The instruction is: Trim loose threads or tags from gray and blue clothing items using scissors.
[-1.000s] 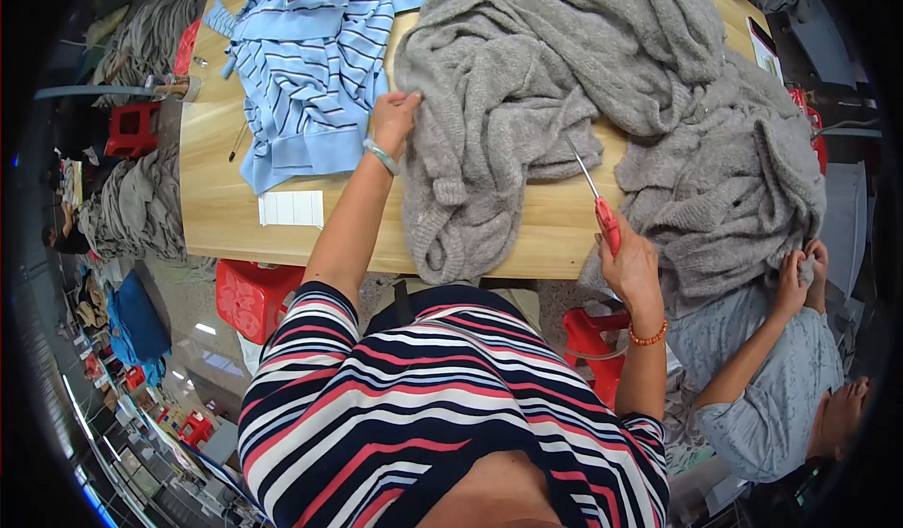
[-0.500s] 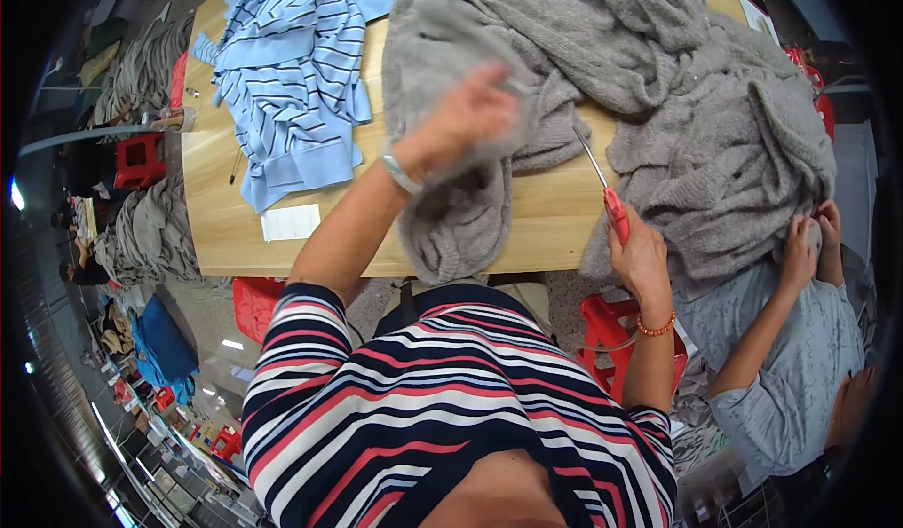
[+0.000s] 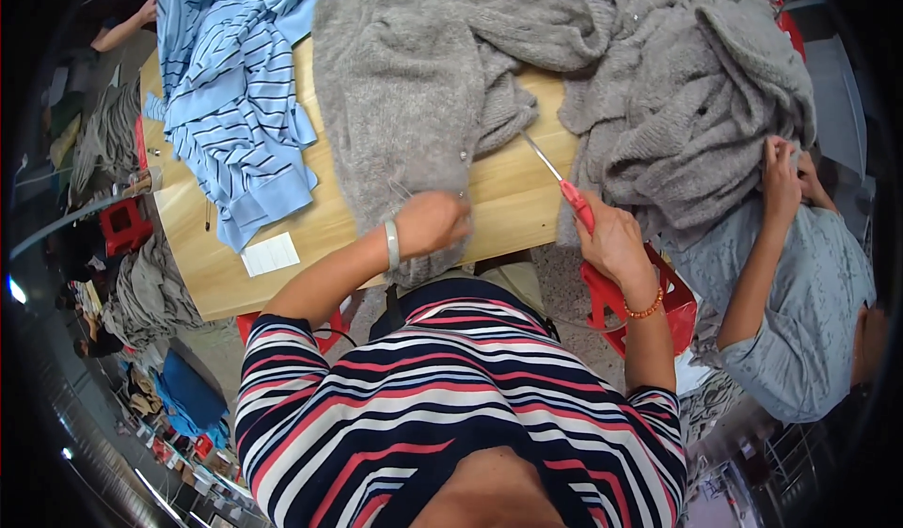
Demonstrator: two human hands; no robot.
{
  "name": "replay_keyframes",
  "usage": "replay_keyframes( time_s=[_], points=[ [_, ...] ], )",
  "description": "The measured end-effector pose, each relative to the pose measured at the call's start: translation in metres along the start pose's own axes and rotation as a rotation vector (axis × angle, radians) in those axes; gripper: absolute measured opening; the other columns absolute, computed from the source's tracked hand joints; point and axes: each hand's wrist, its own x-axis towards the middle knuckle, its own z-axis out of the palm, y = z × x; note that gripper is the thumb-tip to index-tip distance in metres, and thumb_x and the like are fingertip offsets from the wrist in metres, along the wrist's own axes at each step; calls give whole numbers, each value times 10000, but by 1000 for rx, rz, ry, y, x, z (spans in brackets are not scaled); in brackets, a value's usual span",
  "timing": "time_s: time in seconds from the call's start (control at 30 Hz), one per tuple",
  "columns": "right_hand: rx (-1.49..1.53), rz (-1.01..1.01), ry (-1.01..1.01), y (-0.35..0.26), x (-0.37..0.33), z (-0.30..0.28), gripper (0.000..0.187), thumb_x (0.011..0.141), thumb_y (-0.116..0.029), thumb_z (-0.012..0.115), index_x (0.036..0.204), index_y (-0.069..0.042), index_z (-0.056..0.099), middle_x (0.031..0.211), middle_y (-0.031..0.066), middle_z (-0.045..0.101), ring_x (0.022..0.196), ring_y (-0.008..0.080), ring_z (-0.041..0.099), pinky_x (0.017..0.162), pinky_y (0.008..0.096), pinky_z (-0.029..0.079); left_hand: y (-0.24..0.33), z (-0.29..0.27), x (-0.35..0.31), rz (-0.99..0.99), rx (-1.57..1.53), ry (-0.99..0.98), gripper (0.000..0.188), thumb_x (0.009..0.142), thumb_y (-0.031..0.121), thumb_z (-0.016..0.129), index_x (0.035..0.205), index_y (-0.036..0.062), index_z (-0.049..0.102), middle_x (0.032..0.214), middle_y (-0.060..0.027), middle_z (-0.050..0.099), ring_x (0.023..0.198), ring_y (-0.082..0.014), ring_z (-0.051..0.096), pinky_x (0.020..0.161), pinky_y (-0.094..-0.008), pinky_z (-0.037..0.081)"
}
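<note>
A grey fuzzy knit garment (image 3: 395,86) lies spread over the table in front of me, its lower end reaching the near edge. My left hand (image 3: 433,222) is closed on that lower end near its right edge, with the fingers curled under. Small shiny button-like dots run along this edge, and a loose thread shows just above the hand. My right hand (image 3: 611,236) grips a red-handled tool (image 3: 576,204) with a slim metal shaft, seen edge-on. The shaft points up and left over the bare wood, its tip beside a fold of the grey knit.
Light blue striped garments (image 3: 245,105) are heaped at the left, with a white paper slip (image 3: 270,254) beside them on the wooden table (image 3: 226,283). More grey knitwear (image 3: 696,114) is piled at the right, where another person's hands (image 3: 785,175) touch it. Red stools (image 3: 649,293) stand below.
My left hand has come down toward the near edge and closed on the grey garment, which now lies flatter. The tool stays in my right hand. The view has shifted.
</note>
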Motion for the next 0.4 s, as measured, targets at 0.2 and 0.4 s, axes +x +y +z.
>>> replay_keyframes(
  time_s=[0.2,0.4],
  points=[
    [-22,-91,-96,-6,-2,7,349,825,-152,584,1168,-104,536,794,238,629,774,427,614,725,504,477,-62,-18,74,32,358,1000,695,795,475,634,1362,125,434,1411,-150,387,1327,-354,320,1073,-556,224],
    [-72,-125,-331,-16,-7,14,407,816,-199,618,1206,-116,535,875,221,653,844,408,626,792,478,473,-81,-9,89,23,330,994,721,806,556,592,1377,149,425,1462,-121,344,1370,-347,260,1092,-589,161]
  ],
)
